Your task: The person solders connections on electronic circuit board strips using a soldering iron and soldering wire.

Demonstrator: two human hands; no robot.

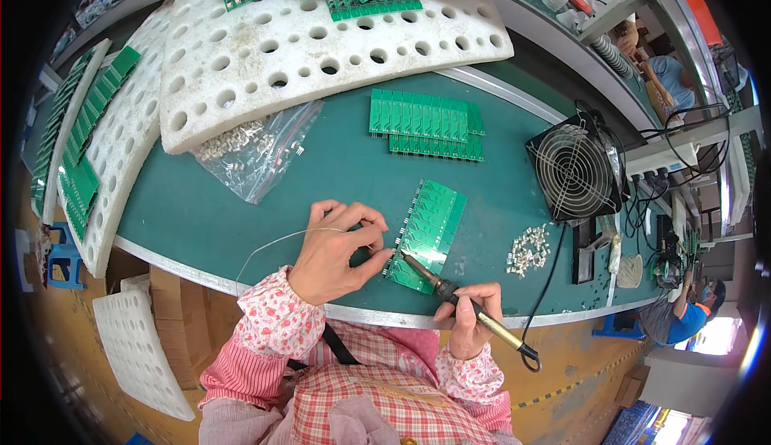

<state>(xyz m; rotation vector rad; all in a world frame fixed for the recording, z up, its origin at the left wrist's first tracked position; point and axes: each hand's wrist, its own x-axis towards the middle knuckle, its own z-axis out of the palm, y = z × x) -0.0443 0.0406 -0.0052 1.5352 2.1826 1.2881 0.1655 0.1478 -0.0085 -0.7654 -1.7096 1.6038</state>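
A green circuit board [434, 224] lies on the bench in front of me, with small white connectors along its left edge. My right hand [465, 338] is closed round a soldering iron [499, 331], whose tip touches or hovers just over the board near that left edge. Thin solder wire [265, 246] loops up from the bench edge to my left hand [331, 262], which is closed on it. Thumb and fingertips of that hand sit at the board's left edge, by the connectors. The wire's far end is hidden by the fingers.
Stacked green boards [422, 120] lie behind. A clear bag of connectors [261, 152] is left, under a white foam block [321, 47] bearing more boards. Loose connectors [528, 251], a fan [572, 164] and a black cord [544, 288] are right. Other people work beyond.
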